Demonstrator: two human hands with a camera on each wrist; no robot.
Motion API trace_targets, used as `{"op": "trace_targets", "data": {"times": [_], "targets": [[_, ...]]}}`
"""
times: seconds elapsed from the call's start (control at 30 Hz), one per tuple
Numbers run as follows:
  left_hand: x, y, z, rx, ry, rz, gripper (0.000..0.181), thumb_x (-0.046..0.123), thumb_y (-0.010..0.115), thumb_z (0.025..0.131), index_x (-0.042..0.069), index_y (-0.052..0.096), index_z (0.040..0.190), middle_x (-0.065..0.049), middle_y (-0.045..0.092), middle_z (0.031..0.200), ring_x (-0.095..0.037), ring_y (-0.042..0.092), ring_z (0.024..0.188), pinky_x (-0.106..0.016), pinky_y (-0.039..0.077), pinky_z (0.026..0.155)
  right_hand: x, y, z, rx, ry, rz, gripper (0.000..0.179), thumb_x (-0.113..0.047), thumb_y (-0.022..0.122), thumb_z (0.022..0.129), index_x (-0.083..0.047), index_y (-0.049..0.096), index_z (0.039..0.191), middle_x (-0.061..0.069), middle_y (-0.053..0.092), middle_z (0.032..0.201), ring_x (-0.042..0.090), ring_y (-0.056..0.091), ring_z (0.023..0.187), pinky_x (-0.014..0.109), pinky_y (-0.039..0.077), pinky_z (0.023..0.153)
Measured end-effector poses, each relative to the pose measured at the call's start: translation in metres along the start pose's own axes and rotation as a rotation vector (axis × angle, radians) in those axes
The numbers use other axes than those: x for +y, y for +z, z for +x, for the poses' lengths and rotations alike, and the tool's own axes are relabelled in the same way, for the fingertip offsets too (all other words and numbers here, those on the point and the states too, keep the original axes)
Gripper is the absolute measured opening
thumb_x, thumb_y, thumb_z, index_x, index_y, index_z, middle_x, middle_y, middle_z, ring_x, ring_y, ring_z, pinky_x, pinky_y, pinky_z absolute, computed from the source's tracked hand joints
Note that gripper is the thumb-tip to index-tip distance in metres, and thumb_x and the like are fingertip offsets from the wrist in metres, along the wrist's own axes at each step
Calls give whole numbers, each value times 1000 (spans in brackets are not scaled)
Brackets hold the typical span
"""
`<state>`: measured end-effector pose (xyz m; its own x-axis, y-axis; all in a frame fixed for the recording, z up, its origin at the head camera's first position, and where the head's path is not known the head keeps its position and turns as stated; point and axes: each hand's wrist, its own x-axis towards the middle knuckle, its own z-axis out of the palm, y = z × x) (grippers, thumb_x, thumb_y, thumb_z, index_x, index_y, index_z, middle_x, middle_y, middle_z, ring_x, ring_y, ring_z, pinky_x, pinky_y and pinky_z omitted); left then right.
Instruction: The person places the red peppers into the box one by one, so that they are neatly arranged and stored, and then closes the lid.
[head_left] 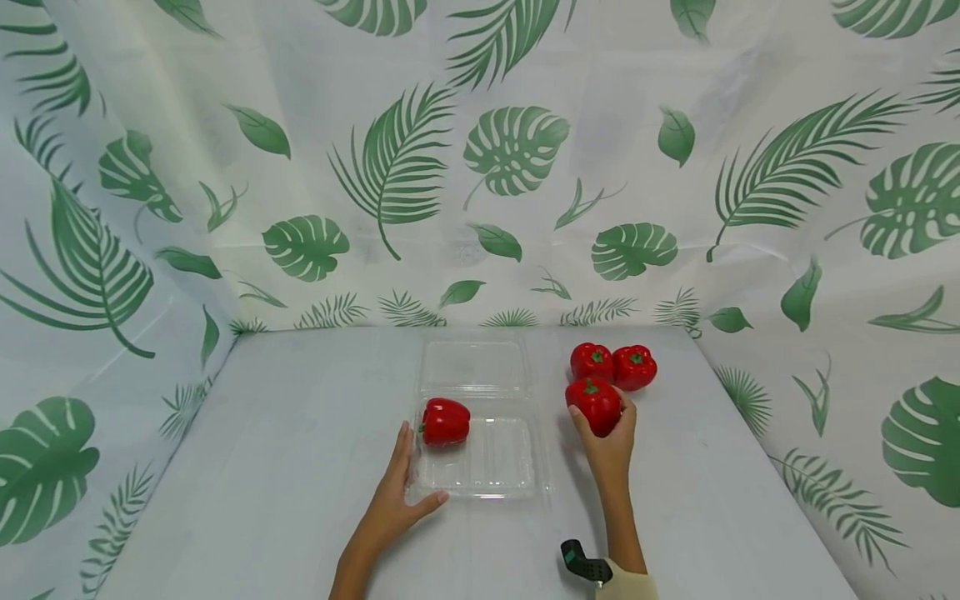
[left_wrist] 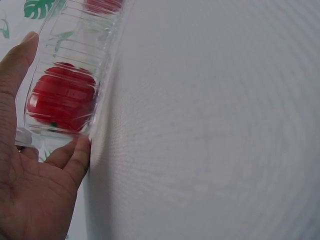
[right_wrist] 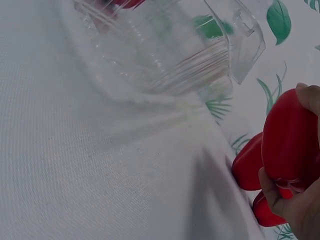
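Note:
A clear plastic clamshell container [head_left: 480, 487] lies unfolded on the table, its lid [head_left: 475, 365] toward the back. One red bell pepper [head_left: 447, 422] lies on its side in the container's left part, stem to the left. My left hand [head_left: 397, 496] rests at the container's near left corner, fingers straight along its side and thumb spread; in the left wrist view the fingertips [left_wrist: 82, 145] touch the clear wall. In my right hand [head_left: 611, 437], thumb and fingers grip another red bell pepper [head_left: 592, 406], right of the container. Behind it sit two more peppers [head_left: 592, 362].
The white table [head_left: 300, 467] runs back to a leaf-patterned curtain [head_left: 480, 275] that also hangs along both sides. A black device [head_left: 585, 562] is on the right wrist by a pale sleeve [head_left: 628, 583].

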<state>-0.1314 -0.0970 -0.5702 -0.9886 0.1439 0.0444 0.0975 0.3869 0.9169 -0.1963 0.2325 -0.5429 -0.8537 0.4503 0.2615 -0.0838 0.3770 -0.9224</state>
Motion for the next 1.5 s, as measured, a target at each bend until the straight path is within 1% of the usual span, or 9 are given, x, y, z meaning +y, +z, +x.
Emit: {"op": "trace_targets", "data": {"times": [0.27,0.4,0.53,0.77,0.9,1.0,1.07,1.3,1.5], "targets": [[-1,-2,2,0,-3,-1,111,40,80,78,19,6,159,3,4,166,-30,16,151,-48,34,111,-8,1,-3,-46,-1,21,86,-19,81,79,-12,30,148,10,39,149,27,35,138,57,44,107],[-1,-2,2,-2,-4,-5,111,39,80,79,19,6,159,2,4,166,-31,17,151,-49,34,111,-12,2,-5,-78,8,45,86,-23,82,79,-11,28,145,9,40,148,23,37,136,28,49,102],[0,-1,2,-3,-9,-9,111,39,80,79,20,5,159,2,4,166,-32,18,150,-49,34,111,-15,3,-7,-106,-16,70,83,-23,83,78,-12,32,143,6,42,146,20,40,133,2,43,88],[0,-1,2,-4,-12,-16,111,38,80,79,21,5,159,2,3,166,-32,17,151,-48,33,111,-17,4,-9,-146,-75,55,79,-19,83,77,-22,42,144,1,47,141,9,43,122,6,48,83],[0,0,1,-4,-14,-20,111,38,80,79,22,5,159,2,3,166,-32,18,150,-49,33,111,-22,6,-10,-167,-67,108,81,-12,83,76,-18,41,145,4,49,143,11,44,125,4,48,84],[0,1,1,-2,-12,-18,111,39,80,79,23,5,159,3,3,166,-32,18,150,-49,33,111,-42,5,-15,-199,-61,133,78,-9,82,76,-10,41,143,8,50,144,13,45,126,6,49,86],[0,1,1,-3,-12,-14,111,39,80,79,24,5,159,3,3,166,-32,18,150,-48,33,111,-45,6,-15,-222,-72,141,76,-7,82,77,-7,43,142,10,50,142,13,46,125,8,50,86],[0,1,1,0,-15,-14,111,39,80,79,25,5,158,3,4,166,-32,19,150,-48,34,111,-33,13,-13,-262,-174,101,75,-13,85,74,-16,49,140,1,51,137,6,46,122,19,53,90],[1,1,0,3,-20,-33,110,37,80,79,24,5,159,2,5,166,-32,18,150,-49,33,111,-36,18,-16,-286,-203,61,78,-17,86,73,-18,48,142,5,54,140,11,48,125,27,52,96]]}}
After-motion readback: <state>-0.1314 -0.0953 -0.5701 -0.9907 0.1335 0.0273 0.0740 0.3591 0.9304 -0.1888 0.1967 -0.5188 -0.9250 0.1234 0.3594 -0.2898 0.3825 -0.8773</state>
